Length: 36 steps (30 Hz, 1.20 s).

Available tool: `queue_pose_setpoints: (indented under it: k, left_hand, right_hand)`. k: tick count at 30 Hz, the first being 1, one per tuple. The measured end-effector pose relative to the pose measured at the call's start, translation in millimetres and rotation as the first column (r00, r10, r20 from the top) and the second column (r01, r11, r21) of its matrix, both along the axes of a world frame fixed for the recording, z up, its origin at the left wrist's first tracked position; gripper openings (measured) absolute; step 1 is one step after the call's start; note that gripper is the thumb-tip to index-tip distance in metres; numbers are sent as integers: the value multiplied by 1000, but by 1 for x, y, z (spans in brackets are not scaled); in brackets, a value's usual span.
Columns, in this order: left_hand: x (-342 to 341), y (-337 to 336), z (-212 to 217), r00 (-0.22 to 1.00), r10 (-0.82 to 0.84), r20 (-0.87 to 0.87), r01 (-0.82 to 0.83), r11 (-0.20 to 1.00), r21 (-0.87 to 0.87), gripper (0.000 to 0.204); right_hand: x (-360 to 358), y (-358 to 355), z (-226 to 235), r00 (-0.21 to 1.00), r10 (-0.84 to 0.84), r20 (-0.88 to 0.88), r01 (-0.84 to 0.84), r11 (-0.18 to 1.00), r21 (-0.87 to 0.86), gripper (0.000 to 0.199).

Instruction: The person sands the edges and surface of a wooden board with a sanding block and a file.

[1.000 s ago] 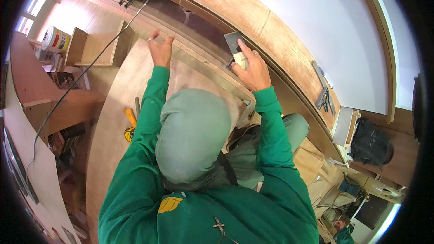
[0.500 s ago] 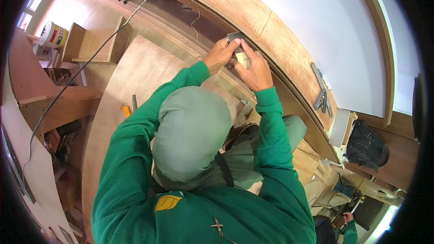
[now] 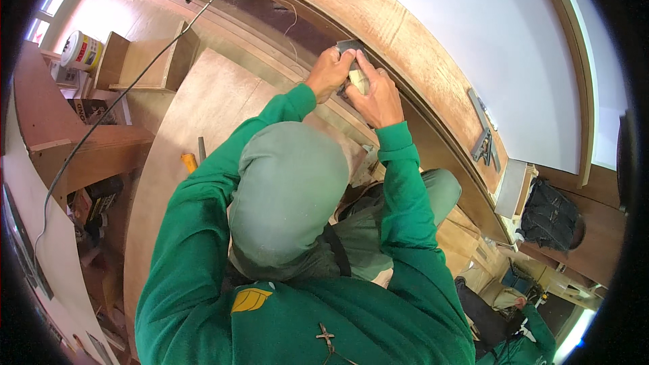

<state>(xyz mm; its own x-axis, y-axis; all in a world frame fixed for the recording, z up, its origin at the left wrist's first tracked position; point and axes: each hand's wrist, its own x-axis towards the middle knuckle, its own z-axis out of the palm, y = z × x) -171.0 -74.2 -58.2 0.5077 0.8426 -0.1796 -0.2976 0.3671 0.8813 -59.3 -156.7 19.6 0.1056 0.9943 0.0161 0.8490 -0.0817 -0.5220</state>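
Observation:
My left hand (image 3: 326,71) and my right hand (image 3: 378,98) meet at the edge of a long curved wooden panel. Both are closed, pinching a small dark grey flat piece (image 3: 349,45) that resembles sandpaper. A pale yellow block (image 3: 359,81) shows between my right thumb and fingers, just below the dark piece. The fingers partly cover both, so how they join cannot be made out.
A black cable (image 3: 122,94) runs across the left side. An orange-handled tool (image 3: 189,162) lies on the plywood sheet (image 3: 223,84). A grey clamp (image 3: 483,145) rests on the curved wooden top (image 3: 405,37). At lower right another person's sleeve (image 3: 539,331) shows.
Both hands have shifted slightly left and up along the edge, still gripping the dark piece. The other person at lower right has come further into view.

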Motion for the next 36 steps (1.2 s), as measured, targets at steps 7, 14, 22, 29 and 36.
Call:
queue_pose_setpoints:
  k: [7, 14, 22, 29, 36]
  left_hand:
    - [0, 11, 3, 1000, -5, -15, 5, 1000, 7, 25]
    - [-6, 6, 1, 998, -24, -55, 24, 1000, -6, 25]
    - [-7, 5, 7, 997, 9, -75, -8, 1000, 10, 28]
    - [-7, 12, 10, 998, 1, -59, -2, 1000, -12, 27]
    - [-9, 17, 2, 997, 22, -78, -20, 999, 32, 25]
  right_hand:
    - [-5, 8, 0, 1000, -29, -4, 29, 1000, -10, 76]
    - [-5, 5, -1, 999, -8, 44, 9, 1000, -18, 77]
    - [-7, 7, -4, 999, -13, 43, 14, 1000, -10, 75]
    - [-9, 12, -2, 999, -13, 48, 13, 1000, -8, 75]
    - [-11, 16, 0, 999, -6, 36, 6, 1000, 4, 76]
